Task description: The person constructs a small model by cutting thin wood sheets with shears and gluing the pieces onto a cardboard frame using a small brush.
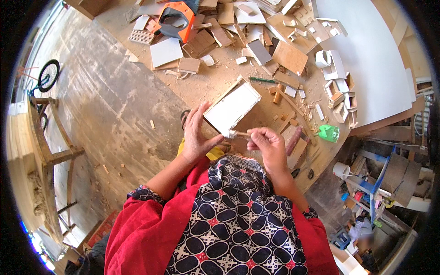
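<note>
My left hand (198, 136) grips a shallow rectangular box (232, 106) by its near left corner, thumb along the near edge and fingers on the left side. The box has a white face and thin, rough wooden edges. In my right hand (268, 145), a slim wooden stick (241, 134) is pinched between thumb and fingers. Its tip carries a lump of white stuff (230, 134), which touches the box's near corner next to my left thumb. Whether the lump is bristle or paste cannot be made out.
Wood offcuts (198, 43) and an orange-handled saw (189, 32) crowd the table's far side. To the right lie small box-shaped pieces (338, 98), a green plastic packet (328, 133) and scissors (303, 173). A large white board (366, 59) spans the far right. A wooden bench (48, 153) stands left.
</note>
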The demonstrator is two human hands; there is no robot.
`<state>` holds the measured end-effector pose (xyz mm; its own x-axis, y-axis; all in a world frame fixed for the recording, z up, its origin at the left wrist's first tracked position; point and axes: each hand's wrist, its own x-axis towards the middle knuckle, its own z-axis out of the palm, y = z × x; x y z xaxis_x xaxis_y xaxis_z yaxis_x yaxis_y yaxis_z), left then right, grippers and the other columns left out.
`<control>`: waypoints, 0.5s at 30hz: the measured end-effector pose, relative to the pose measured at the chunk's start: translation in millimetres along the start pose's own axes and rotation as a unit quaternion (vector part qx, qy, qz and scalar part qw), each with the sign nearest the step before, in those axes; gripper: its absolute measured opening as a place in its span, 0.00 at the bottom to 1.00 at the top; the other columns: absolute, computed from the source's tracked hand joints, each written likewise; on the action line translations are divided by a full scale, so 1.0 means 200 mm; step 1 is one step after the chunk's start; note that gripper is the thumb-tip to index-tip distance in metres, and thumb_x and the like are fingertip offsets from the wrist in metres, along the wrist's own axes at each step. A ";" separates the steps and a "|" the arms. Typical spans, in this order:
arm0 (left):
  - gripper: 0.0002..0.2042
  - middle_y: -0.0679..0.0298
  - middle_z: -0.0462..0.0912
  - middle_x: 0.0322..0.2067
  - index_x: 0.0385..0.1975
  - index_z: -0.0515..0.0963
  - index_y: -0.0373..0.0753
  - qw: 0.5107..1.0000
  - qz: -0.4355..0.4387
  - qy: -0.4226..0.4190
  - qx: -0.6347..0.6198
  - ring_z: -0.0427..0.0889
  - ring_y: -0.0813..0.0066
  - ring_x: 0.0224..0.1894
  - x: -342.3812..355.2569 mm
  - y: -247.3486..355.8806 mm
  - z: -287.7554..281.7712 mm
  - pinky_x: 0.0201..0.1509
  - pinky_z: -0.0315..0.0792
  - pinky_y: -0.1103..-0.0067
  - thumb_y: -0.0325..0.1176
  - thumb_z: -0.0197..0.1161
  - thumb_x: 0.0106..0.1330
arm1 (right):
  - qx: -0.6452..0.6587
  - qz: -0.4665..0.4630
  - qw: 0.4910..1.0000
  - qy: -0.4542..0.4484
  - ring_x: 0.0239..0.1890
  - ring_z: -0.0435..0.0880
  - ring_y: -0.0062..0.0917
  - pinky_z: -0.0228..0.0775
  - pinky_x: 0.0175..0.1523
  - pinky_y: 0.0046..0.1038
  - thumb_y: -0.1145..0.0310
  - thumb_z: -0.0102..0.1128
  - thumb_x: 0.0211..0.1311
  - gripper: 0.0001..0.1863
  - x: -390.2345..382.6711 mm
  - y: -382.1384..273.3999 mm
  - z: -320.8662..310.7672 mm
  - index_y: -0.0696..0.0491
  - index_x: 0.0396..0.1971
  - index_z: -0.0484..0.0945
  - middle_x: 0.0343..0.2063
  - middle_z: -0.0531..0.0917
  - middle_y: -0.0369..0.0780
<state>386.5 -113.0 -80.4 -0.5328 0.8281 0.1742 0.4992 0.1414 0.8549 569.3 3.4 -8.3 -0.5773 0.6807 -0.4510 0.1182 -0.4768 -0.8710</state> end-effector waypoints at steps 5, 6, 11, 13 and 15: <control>0.44 0.57 0.69 0.58 0.60 0.63 0.38 1.000 0.011 0.004 0.007 0.64 0.54 0.62 0.01 0.01 0.00 0.65 0.58 0.64 0.36 0.76 0.37 | -0.025 -0.122 0.989 0.077 0.27 0.79 0.15 0.74 0.34 0.17 0.72 0.60 0.62 0.08 0.19 -0.10 0.00 0.62 0.37 0.79 0.25 0.81 0.35; 0.44 0.57 0.69 0.58 0.60 0.63 0.38 1.000 0.013 0.005 0.005 0.64 0.55 0.62 0.01 0.01 0.00 0.65 0.58 0.64 0.36 0.76 0.37 | -0.056 -0.156 0.981 0.100 0.27 0.79 0.15 0.74 0.34 0.17 0.72 0.60 0.62 0.08 0.23 -0.12 0.00 0.62 0.37 0.79 0.26 0.81 0.35; 0.43 0.55 0.70 0.56 0.58 0.66 0.38 1.000 0.019 0.013 0.002 0.64 0.54 0.62 0.02 0.01 0.00 0.65 0.58 0.64 0.36 0.76 0.36 | -0.173 -0.292 0.933 0.125 0.28 0.78 0.15 0.73 0.34 0.18 0.75 0.61 0.60 0.06 0.39 -0.14 0.00 0.62 0.33 0.80 0.27 0.81 0.36; 0.42 0.54 0.70 0.56 0.58 0.66 0.38 1.000 0.021 0.013 -0.002 0.65 0.54 0.61 0.02 0.01 0.00 0.65 0.58 0.64 0.36 0.76 0.36 | -0.215 -0.327 0.912 0.125 0.29 0.78 0.17 0.72 0.33 0.18 0.76 0.62 0.58 0.05 0.40 -0.14 0.01 0.62 0.32 0.80 0.28 0.81 0.37; 0.42 0.54 0.71 0.55 0.58 0.66 0.38 1.000 0.025 0.012 -0.008 0.65 0.54 0.61 0.02 0.00 0.00 0.64 0.58 0.64 0.37 0.76 0.36 | -0.266 -0.354 0.888 0.128 0.29 0.79 0.18 0.72 0.33 0.19 0.77 0.63 0.56 0.04 0.38 -0.17 0.03 0.61 0.31 0.80 0.29 0.81 0.39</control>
<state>383.8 -109.8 -78.7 -0.5231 0.8211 0.2282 0.5145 0.0909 0.8526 515.9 67.8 -12.4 -0.4649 0.8416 0.2747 0.2028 0.4033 -0.8923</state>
